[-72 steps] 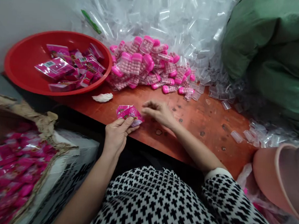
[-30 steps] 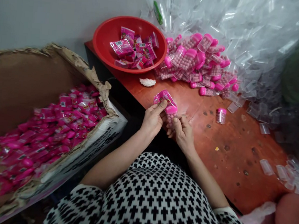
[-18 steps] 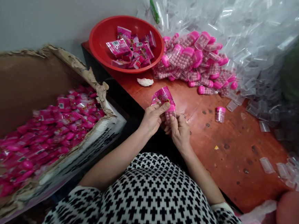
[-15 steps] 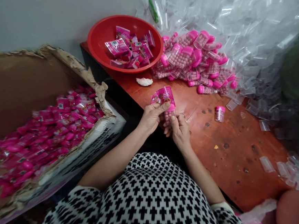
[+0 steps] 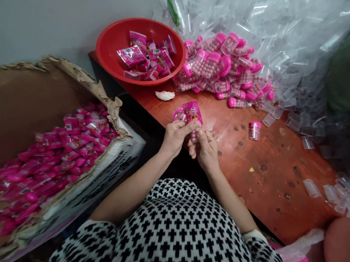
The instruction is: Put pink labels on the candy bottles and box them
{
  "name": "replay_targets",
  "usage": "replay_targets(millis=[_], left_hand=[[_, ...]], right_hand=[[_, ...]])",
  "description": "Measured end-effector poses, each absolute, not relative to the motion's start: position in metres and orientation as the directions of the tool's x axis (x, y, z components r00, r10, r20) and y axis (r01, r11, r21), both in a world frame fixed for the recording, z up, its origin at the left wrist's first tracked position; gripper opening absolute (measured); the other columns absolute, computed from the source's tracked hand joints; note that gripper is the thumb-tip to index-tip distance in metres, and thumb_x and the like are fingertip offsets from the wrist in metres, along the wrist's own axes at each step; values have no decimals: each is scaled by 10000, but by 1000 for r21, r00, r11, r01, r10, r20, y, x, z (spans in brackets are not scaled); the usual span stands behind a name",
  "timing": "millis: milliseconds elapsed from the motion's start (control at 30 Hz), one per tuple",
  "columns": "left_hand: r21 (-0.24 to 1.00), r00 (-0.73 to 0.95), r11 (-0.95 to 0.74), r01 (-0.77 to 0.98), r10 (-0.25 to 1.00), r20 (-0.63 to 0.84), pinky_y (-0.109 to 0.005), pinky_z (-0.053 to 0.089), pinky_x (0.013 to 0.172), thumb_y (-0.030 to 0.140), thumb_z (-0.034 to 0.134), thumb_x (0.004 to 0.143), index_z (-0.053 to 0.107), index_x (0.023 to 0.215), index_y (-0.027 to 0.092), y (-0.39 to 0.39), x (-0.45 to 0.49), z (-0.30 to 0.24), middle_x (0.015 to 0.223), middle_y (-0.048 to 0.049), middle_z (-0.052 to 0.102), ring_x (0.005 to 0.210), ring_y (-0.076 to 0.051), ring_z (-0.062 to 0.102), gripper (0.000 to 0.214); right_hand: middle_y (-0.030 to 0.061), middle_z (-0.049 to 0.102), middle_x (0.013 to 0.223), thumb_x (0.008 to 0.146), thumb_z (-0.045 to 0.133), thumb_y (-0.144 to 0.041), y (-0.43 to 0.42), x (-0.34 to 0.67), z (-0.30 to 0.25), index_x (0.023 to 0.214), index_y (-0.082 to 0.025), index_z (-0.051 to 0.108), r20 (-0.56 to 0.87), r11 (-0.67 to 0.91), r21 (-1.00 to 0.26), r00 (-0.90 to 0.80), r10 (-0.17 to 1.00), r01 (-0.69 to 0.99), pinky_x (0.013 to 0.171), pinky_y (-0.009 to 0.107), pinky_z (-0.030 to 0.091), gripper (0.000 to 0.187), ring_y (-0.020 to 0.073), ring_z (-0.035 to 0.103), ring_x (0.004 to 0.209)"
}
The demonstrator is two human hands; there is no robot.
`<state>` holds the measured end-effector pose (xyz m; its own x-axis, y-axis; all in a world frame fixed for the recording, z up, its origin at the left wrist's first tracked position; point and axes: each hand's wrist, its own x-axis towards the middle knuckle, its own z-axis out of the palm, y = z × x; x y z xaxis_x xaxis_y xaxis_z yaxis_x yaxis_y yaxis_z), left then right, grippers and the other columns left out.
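My left hand (image 5: 174,137) pinches the lower edge of a pink printed packet (image 5: 189,112) above the near edge of the red-brown table (image 5: 269,162). My right hand (image 5: 204,146) is closed on a small clear bottle of pink candy (image 5: 194,135), most of which sits inside the packet's open mouth. Both hands touch each other just in front of my patterned top.
A red bowl (image 5: 116,33) of pink packets stands at the table's far left, beside a heap of pink-capped bottles (image 5: 222,70) and clear empty bottles (image 5: 262,21). One lone bottle (image 5: 255,129) stands mid-table. A torn cardboard box (image 5: 29,95) of filled packets sits at my left.
My right hand fetched a candy bottle and brought it to the packet in my left hand. Over the last second the bottle has slid deeper into the packet.
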<state>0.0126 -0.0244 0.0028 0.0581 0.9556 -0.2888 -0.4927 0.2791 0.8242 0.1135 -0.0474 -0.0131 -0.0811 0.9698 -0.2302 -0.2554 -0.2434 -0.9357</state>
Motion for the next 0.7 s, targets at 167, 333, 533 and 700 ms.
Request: replay_targets(millis=[167,333,533,700], left_hand=[[790,83,317,-525,943,-323,-220,416,365,378,833,596,625,585,111,-22,5,5,511,-22,601,379,-105,531,339],[732,37,307,-608,932,-360,-229,473,489,359,862,545,656,621,92,-23,2,4,607,-42,645,508,-103,582,346],[699,131,346,-626,930,-344,-194,372,412,323,860,568,643,593,83,-37,12,5,534,-5,563,442,-52,464,324],[751,-234,45,-659,936,-262,-291,562,732,478,798,637,669,762,162,-41,-28,29,835,-56,728,818,-186,695,363]], right_hand=[[-64,628,660,783,629,-581,-48,118,-13,906,-224,505,-223,-251,-927,-129,966,-277,380,169,481,398,70,586,438],[-38,690,788,755,712,-473,-54,124,-13,1009,-244,509,-156,-201,-921,-155,976,-334,596,255,595,398,112,681,624],[-82,662,596,705,760,-456,-42,117,-10,868,-238,458,-178,-205,-905,-105,978,-372,509,222,563,406,105,646,490],[-42,718,704,698,760,-458,-39,120,-2,901,-232,486,-186,-218,-918,-126,974,-331,485,215,544,410,113,665,532]])
